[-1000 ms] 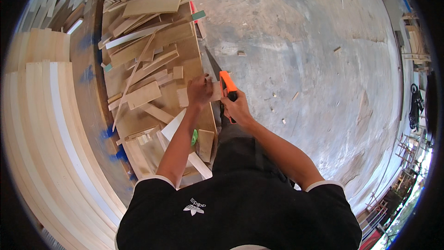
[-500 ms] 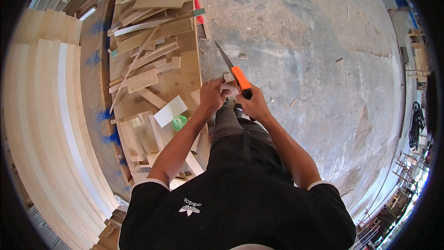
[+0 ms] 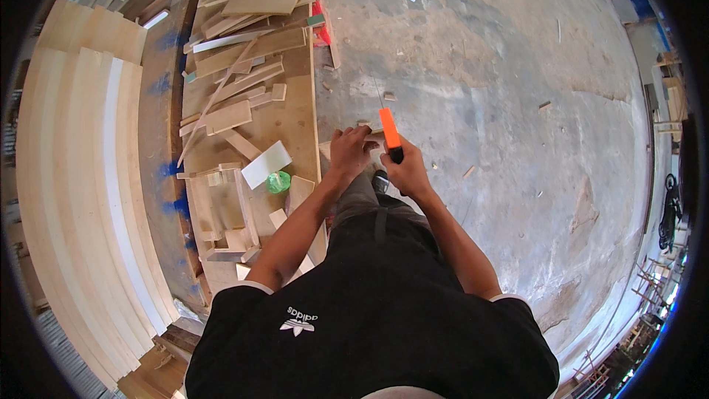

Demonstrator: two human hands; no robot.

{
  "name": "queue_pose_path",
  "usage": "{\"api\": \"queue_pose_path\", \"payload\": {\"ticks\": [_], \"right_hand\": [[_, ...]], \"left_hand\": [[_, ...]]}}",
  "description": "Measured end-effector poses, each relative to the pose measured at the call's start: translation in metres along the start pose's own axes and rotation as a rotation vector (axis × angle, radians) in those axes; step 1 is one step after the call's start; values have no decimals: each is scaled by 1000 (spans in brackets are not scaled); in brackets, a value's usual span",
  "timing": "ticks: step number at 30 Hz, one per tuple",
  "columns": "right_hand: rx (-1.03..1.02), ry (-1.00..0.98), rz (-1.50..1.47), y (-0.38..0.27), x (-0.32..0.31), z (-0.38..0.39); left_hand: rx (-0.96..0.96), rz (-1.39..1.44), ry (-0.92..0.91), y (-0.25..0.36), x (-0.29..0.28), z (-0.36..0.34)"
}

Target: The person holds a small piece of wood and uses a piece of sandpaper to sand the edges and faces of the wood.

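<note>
A hand saw with an orange and black handle is in my right hand, fingers wrapped round the grip. Its thin blade points away from me and shows nearly edge-on. Just left of the saw, my left hand has its fingers bent over a small piece of wood. Most of that wood is hidden under the hand, and whether the blade touches it I cannot tell. Below my hands one shoe shows on the floor.
To my left a low wooden table bears several offcuts, a white board and a green ball-like thing. Farther left lie long stacked planks. Concrete floor with scattered wood bits stretches to the right.
The saw has turned from leaning left with its blade's side showing to nearly straight ahead and edge-on. My left hand has shifted slightly right and its fingers still bend over the wood.
</note>
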State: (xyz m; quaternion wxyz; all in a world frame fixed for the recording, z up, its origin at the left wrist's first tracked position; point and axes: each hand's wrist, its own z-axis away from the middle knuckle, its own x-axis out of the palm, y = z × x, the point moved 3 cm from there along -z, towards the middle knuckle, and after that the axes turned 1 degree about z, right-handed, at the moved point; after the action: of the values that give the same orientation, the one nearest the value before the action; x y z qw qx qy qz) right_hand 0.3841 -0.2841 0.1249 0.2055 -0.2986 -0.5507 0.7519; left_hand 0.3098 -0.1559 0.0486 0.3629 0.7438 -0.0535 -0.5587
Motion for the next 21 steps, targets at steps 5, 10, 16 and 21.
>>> {"api": "queue_pose_path", "payload": {"ticks": [5,10,16,21], "right_hand": [[-112,-103,116,6,-34,5],[-267,-125,40,14,-38,28],[-202,-178,17,0,-25,45],[-190,-153,-14,9,-29,53]], "left_hand": [[-170,450,-309,-39,34,-10],[-320,620,-728,-49,9,-24],[-366,636,-772,-67,1,-15],[-428,687,-845,-43,-12,-17]]}}
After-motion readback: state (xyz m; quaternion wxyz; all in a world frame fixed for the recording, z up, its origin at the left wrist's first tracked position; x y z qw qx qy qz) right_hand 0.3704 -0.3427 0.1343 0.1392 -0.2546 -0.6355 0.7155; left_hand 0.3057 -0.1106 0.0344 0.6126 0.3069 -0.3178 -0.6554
